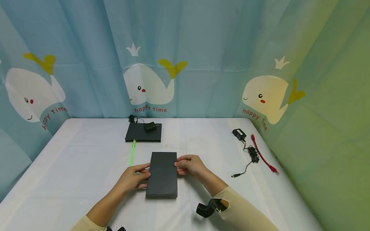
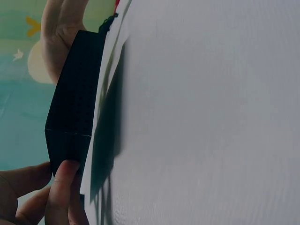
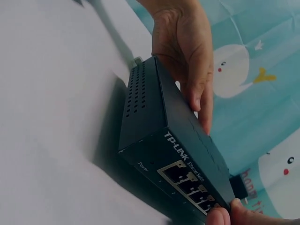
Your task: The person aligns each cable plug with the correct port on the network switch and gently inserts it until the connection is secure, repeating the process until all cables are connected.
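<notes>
A dark grey Ethernet switch (image 1: 162, 175), marked TP-LINK, is held between both hands over the white table. My left hand (image 1: 131, 178) grips its left long side, and my right hand (image 1: 191, 165) pinches the right side near the far corner. In the right wrist view, the port face of the switch (image 3: 180, 180) shows a row of Ethernet ports, with right fingertips at one end of it. The left wrist view shows the vented side of the switch (image 2: 77, 89) and a shadow on the table beneath. A green network cable (image 1: 132, 155) runs behind the left hand, its lower part hidden.
At the back stands a flat black box (image 1: 138, 133) with the green cable's plug at its front and a black power adapter (image 1: 151, 127) on top. To the right lie another power adapter (image 1: 239, 134) with a bundled cord and a short red network cable (image 1: 261, 155). Curtains surround the table (image 1: 72, 179).
</notes>
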Demonstrator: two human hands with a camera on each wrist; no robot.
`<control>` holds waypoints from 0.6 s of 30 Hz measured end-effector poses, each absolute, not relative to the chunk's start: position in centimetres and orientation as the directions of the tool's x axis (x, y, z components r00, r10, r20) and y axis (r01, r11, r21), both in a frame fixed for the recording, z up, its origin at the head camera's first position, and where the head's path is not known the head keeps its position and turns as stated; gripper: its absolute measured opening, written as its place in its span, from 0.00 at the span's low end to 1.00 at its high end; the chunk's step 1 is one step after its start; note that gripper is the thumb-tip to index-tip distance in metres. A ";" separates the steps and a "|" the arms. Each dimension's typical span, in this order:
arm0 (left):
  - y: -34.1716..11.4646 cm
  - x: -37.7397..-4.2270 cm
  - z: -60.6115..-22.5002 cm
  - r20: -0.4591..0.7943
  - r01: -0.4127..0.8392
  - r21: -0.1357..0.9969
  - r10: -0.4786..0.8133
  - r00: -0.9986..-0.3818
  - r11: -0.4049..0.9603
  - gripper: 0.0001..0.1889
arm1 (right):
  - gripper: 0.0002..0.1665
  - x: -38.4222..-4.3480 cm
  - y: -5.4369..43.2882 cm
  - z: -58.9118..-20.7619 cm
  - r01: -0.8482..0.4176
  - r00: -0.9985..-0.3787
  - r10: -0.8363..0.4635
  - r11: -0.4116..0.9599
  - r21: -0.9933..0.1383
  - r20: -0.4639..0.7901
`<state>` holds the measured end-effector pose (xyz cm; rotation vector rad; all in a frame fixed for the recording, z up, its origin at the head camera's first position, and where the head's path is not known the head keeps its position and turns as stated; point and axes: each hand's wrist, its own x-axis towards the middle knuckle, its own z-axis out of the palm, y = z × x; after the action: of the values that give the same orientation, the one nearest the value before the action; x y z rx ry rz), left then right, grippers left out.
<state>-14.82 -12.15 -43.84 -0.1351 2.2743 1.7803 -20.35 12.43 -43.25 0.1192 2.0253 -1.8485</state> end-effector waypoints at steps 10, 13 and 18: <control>-10.1 -15.3 -44.4 -0.229 -0.206 0.953 0.087 -0.969 0.223 0.25 | 0.19 -20.7 14.3 -43.9 0.343 -0.916 -0.171 0.132 -0.930 -0.362; -9.6 -15.5 -44.6 -0.232 -0.210 0.956 0.093 -0.968 0.203 0.25 | 0.19 -20.9 14.9 -44.0 0.342 -0.917 -0.165 0.139 -0.929 -0.362; -8.7 -15.7 -44.7 -0.233 -0.209 0.957 0.103 -0.967 0.202 0.25 | 0.19 -21.0 15.9 -44.1 0.338 -0.919 -0.165 0.137 -0.931 -0.358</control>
<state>-15.69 -8.75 -44.70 -0.1010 2.2311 1.8393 -21.02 15.91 -44.10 0.1660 2.0466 -1.8360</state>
